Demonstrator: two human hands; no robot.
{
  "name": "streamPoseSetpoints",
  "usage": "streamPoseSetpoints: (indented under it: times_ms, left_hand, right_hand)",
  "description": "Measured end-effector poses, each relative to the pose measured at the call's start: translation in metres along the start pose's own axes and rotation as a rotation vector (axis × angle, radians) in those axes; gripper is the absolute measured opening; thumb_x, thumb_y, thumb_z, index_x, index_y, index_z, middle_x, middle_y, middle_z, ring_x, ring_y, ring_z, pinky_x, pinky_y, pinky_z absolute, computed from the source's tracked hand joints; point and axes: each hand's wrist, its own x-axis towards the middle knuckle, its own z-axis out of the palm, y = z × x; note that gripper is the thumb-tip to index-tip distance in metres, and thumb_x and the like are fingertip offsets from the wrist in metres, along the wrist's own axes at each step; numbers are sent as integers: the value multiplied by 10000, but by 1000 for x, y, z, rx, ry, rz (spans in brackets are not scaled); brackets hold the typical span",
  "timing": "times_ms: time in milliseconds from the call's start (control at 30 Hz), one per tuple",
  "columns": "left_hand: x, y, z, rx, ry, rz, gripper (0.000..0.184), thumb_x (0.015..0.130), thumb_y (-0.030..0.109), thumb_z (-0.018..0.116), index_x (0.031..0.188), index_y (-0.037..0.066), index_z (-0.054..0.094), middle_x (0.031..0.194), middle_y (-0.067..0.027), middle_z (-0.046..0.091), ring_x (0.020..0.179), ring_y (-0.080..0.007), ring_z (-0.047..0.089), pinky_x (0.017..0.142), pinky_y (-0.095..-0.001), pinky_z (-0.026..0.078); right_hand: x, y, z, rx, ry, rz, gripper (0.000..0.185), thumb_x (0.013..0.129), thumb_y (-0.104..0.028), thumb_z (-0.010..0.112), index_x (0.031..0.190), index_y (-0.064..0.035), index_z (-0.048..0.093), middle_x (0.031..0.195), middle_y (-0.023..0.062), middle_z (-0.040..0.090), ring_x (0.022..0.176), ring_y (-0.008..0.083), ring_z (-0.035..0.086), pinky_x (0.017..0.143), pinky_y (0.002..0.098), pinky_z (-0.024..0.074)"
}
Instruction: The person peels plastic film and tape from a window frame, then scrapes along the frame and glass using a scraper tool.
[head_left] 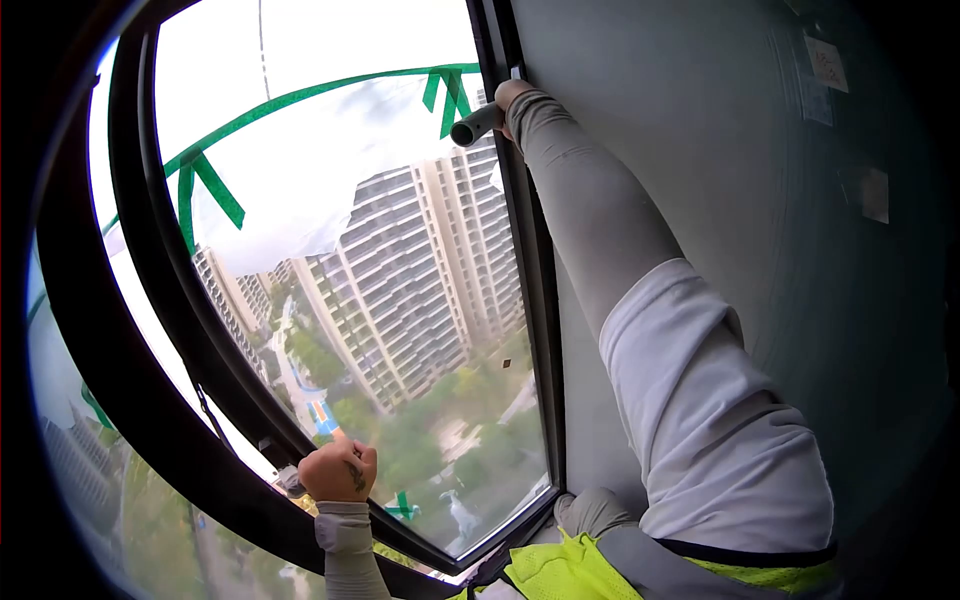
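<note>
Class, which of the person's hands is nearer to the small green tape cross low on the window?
The left. In the picture, the left hand, in a fist, is just above and left of the green tape cross; the right hand, around a grey tube, is far above it.

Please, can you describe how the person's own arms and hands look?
Neither the left hand nor the right hand has a glove. A dark marking shows on the left. The right arm has a tight grey sleeve under a loose white sleeve; the left wrist has a pale cuff.
</note>
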Motion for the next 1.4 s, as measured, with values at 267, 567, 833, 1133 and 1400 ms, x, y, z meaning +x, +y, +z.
streamPoseSetpoints:
  times_ms: [267, 567, 833, 1133, 1400]
  left_hand:
    - [2, 5, -3, 0, -50, -37, 158, 581, 185, 563, 472, 74, 537, 451, -134, 471, 406, -307, 482, 406, -350, 378]
    - [-1, 2, 1, 4, -28, -17, 167, 574, 173, 557, 458, 68, 500, 438, -134, 459, 392, -310, 468, 403, -356, 372]
    - [0, 2, 2, 10, -40, -25, 160, 583, 174, 564, 471, 69, 523, 439, -138, 462, 399, -311, 477, 408, -359, 381]
    - [2, 4, -2, -21, -55, -21, 181, 616, 184, 550, 482, 61, 539, 476, -147, 475, 430, -322, 486, 414, -376, 374]
    - [-2, -1, 4, -3, -12, -9, 155, 565, 184, 579, 455, 86, 529, 435, -117, 476, 386, -292, 485, 404, -343, 387]
  right_hand:
    - [-28, 21, -1, -930, 35, -491, 294, 846, -203, 444, 1001, -54, 645, 1037, 128, 627, 973, 263, 605, 829, 337, 468]
    - [-25, 21, -4, -622, 9, -286, 252, 819, -193, 527, 981, -41, 646, 1036, 150, 620, 987, 251, 598, 846, 295, 469]
    - [-18, 10, 4, -743, 1, -286, 254, 840, -175, 472, 960, -48, 656, 1020, 179, 614, 973, 306, 593, 852, 369, 458]
    - [-13, 8, 4, -732, 29, -216, 264, 833, -152, 460, 983, -37, 644, 1039, 194, 605, 992, 312, 585, 864, 372, 452]
    - [4, -1, -8, -331, 15, -194, 292, 830, -98, 377, 903, 38, 625, 926, 228, 618, 761, 299, 643, 695, 363, 518]
